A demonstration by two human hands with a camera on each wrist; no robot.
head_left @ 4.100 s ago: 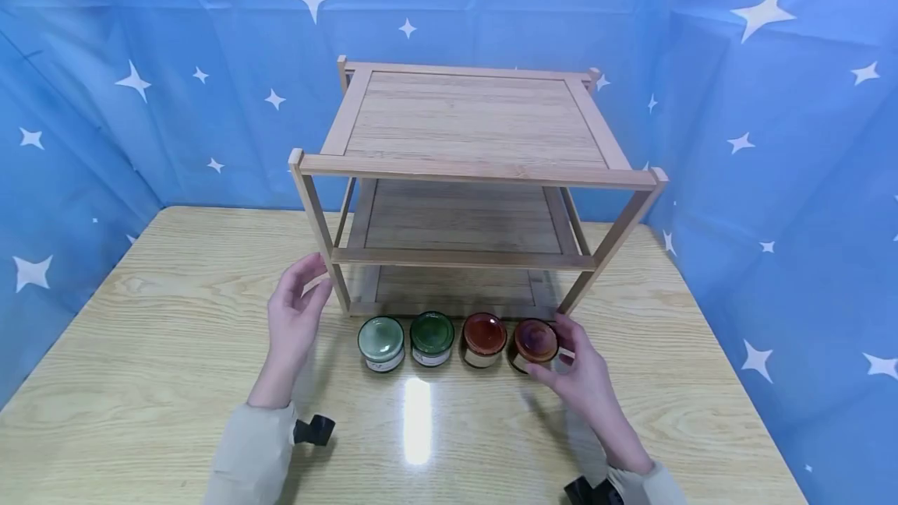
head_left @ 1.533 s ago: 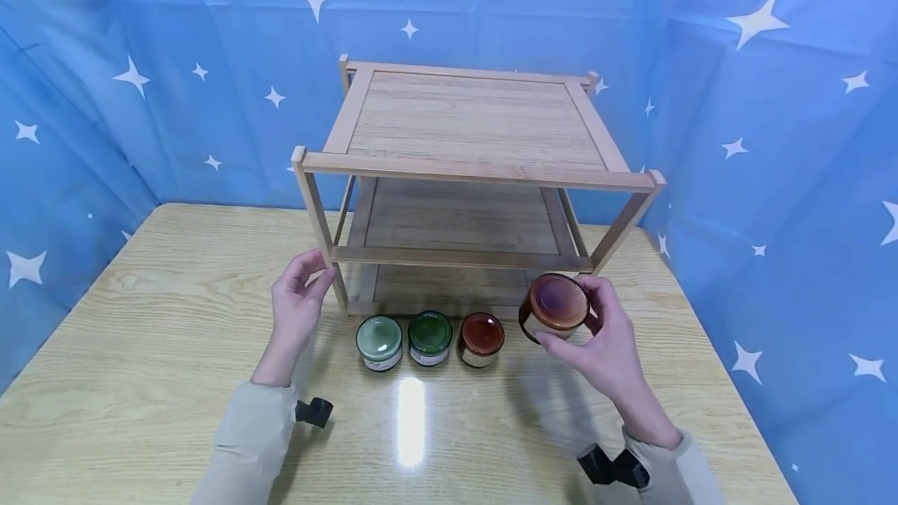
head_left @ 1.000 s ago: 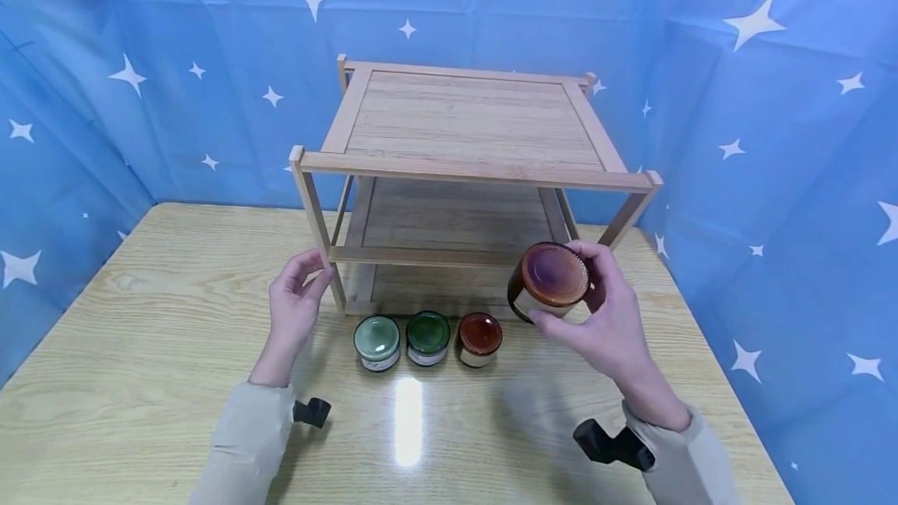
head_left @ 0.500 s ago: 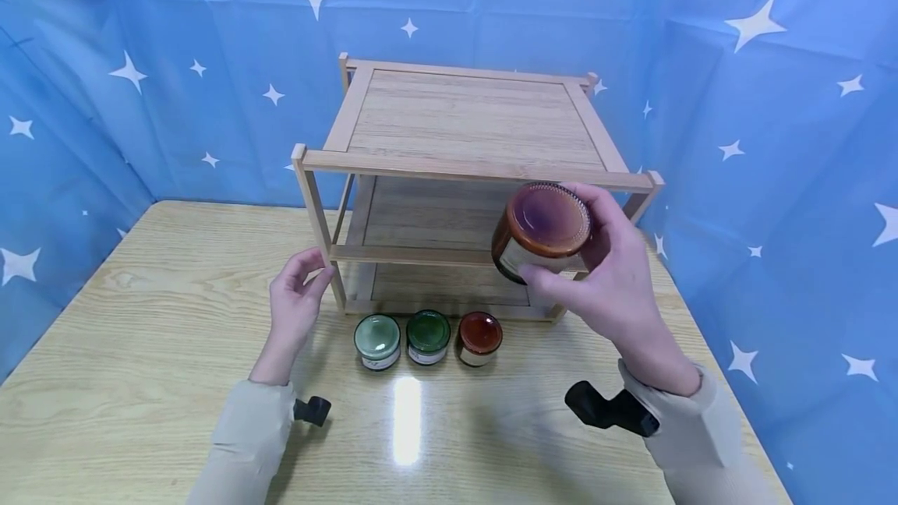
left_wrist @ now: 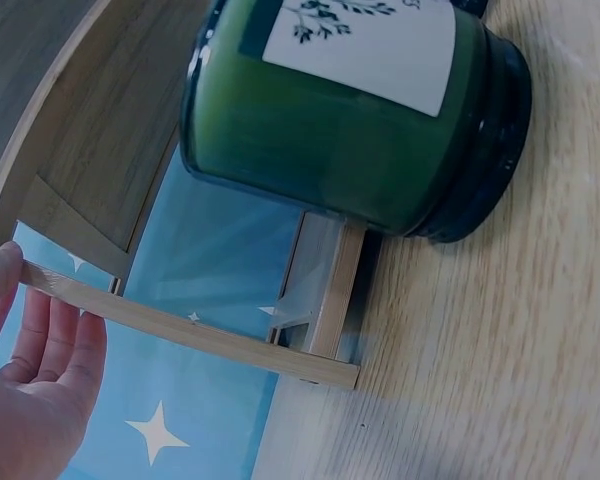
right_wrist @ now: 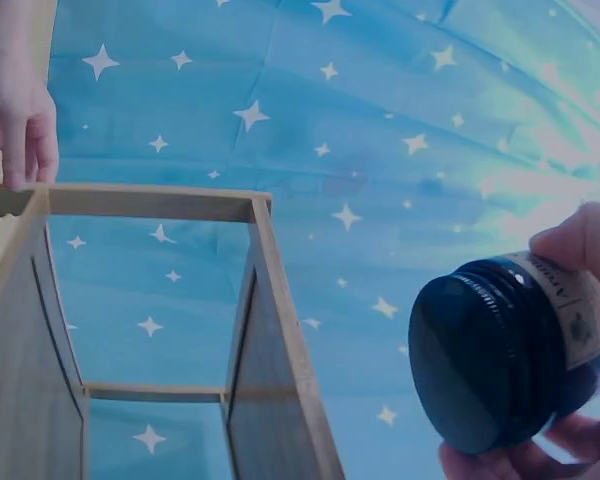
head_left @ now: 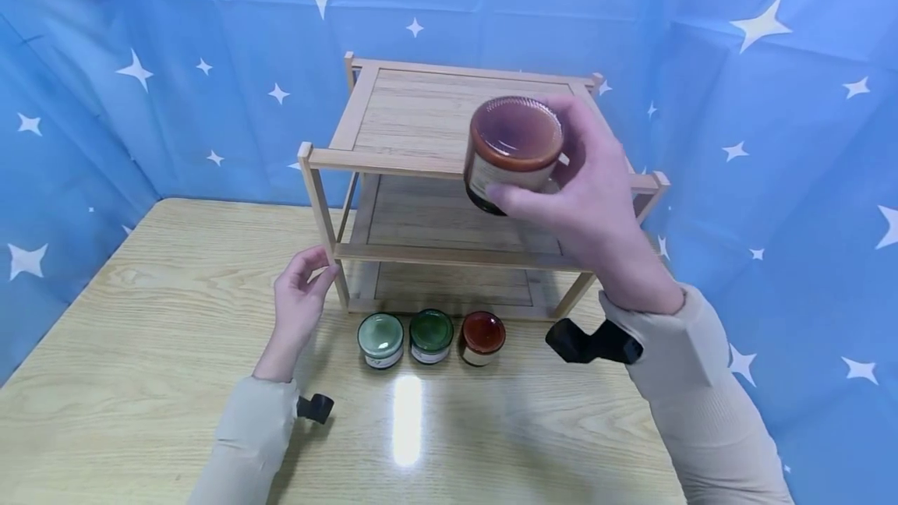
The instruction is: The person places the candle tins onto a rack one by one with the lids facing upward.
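Note:
My right hand (head_left: 596, 185) grips a brown glass candle jar (head_left: 515, 143) with a pale label, thumb on the label and fingers round the far side. In the head view the jar overlaps the top front rail of a three-tier wooden rack (head_left: 414, 111). Its dark lid (right_wrist: 470, 360) faces down. My left hand (head_left: 302, 291) pinches the rack's left front post (left_wrist: 180, 320) between thumb and fingers. In front of the rack stand a light green jar (head_left: 381, 336), a dark green jar (head_left: 431, 331) and a red-brown jar (head_left: 482, 333), in a row.
The rack's middle shelf (head_left: 456, 217) and bottom shelf (head_left: 449, 284) lie behind their front rails. A wooden table (head_left: 175, 318) carries everything. Blue star-patterned cloth (head_left: 210, 45) hangs behind and at both sides. Black wrist mounts (head_left: 592, 341) sit on the sleeves.
My right hand has picked up the rightmost jar from the row and raised it up past the middle shelf to the top rail. My left hand stays at the left post.

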